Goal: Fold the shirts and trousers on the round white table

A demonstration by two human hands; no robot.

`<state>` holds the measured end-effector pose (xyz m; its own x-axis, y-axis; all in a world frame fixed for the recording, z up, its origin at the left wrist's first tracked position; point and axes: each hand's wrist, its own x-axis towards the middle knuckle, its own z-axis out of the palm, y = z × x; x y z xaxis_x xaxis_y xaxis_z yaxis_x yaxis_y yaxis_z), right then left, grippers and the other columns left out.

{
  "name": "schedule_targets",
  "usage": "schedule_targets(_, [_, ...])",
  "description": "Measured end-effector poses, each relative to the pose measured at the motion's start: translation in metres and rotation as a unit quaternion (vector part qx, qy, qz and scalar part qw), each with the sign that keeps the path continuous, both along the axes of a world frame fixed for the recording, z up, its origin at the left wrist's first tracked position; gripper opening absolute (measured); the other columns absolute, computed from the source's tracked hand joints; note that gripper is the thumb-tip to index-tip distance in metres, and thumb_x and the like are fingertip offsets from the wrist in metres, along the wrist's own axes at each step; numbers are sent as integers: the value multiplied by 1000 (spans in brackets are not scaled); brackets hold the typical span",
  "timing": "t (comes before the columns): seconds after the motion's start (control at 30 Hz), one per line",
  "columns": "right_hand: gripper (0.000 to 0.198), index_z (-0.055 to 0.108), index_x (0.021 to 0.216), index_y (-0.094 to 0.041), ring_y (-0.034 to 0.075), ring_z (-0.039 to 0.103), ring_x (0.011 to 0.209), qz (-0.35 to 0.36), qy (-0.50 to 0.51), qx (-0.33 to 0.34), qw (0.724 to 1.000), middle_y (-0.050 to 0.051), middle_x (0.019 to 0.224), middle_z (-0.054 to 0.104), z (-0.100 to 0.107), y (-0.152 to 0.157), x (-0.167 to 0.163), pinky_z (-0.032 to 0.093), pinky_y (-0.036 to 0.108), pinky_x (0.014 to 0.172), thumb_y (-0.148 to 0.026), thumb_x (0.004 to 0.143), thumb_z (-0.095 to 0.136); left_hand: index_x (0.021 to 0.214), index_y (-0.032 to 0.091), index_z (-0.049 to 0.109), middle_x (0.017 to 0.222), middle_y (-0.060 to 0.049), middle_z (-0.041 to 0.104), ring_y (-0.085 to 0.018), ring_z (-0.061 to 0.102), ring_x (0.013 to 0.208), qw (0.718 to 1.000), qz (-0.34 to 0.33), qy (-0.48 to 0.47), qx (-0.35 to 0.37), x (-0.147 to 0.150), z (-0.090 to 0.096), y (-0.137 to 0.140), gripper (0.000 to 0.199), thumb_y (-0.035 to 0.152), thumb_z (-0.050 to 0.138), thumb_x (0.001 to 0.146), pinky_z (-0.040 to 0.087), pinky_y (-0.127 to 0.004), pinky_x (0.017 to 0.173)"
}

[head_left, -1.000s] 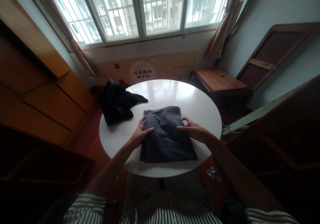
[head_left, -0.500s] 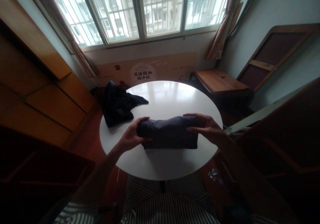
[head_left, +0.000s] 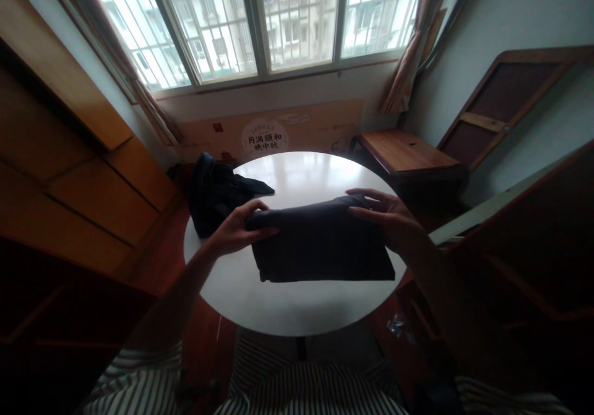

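Over the round tabletop [head_left: 297,307], both hands grip a folded dark cloth [head_left: 320,248], long axis running left-right. Left hand [head_left: 234,229] pinches its left end, right hand [head_left: 390,217] clamps the right. Another dark heap [head_left: 216,192] sits far-left. Cardboard behind reads 月满颐和 [head_left: 264,138].

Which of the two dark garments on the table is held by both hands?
The folded dark grey garment at the centre; left hand and right hand grip its ends. The crumpled black garment lies untouched.

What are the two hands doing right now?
Left hand: closed on the left end of the folded dark garment.
Right hand: gripping its right end.
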<state>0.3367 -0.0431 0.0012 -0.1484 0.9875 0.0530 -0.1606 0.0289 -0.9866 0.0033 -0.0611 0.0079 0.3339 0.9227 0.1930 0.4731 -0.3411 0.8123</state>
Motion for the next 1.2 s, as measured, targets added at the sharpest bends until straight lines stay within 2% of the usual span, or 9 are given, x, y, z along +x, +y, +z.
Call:
schedule_targets(0.2, [73,58,126,-11,14,62,54,-26,-12,-141,990,0,64,66,-51,55,-22,49,21,46,-22,61,90,105,13,62,69,2,61,-7,56,51,895,134,-293,-308,11,-96,62,51,35,88,66,41,-16,44])
schedule_targets(0.4, [117,22,154,-24,10,59,55,67,-11,-153,986,-7,69,56,-81,59,-22,46,15,46,-16,59,90,100,12,62,71,0,65,-9,59,53,873,197,-335,-294,7,-119,60,34,31,79,78,47,-18,50])
schedule_targets(0.6, [125,8,156,-31,15,67,62,102,-47,-141,984,-2,79,64,-72,42,-12,56,23,53,-15,61,89,120,16,52,82,-3,67,-12,63,60,908,213,-269,-239,-4,-125,59,60,43,81,75,48,-20,52])
schedule_targets(0.67, [120,11,155,-28,17,69,66,96,-37,-144,984,1,81,68,-73,35,-8,57,24,57,-18,65,88,123,17,52,91,-7,68,-15,66,67,934,211,-213,-194,-8,-124,54,64,48,80,75,51,-23,56])
schedule_targets(0.77, [115,10,156,-25,18,70,65,96,-38,-156,982,2,77,69,-79,23,-3,60,27,62,-27,70,86,120,19,58,109,-11,66,-22,67,93,982,180,-48,24,-10,-115,38,47,46,72,83,56,-35,77])
schedule_targets(0.9, [112,9,157,-26,18,69,61,124,-61,-136,981,2,77,71,-82,8,-1,61,33,62,-44,75,81,119,22,65,122,-12,63,-27,59,113,940,-35,194,279,-5,-105,6,40,45,69,87,48,-48,99])
schedule_targets(0.97, [103,27,153,-24,17,68,62,129,-79,-98,984,4,83,72,-82,3,-3,59,31,60,-44,70,84,119,21,65,117,-11,65,-25,61,106,904,-111,259,321,-3,-106,-5,36,40,67,89,52,-45,93])
schedule_targets(1.07, [60,67,117,-16,12,61,57,102,-125,-18,987,3,74,69,-84,-1,-5,52,25,53,-40,66,84,115,18,66,102,-9,67,-18,61,88,884,-122,274,359,-6,-111,-14,22,19,53,97,56,-34,78])
schedule_targets(1.2, [29,76,90,-16,11,54,53,81,-162,47,982,0,60,61,-89,-6,-1,45,26,51,-41,74,76,117,18,65,96,-9,65,-17,60,83,890,-98,235,378,-19,-113,-20,26,12,51,96,56,-33,77])
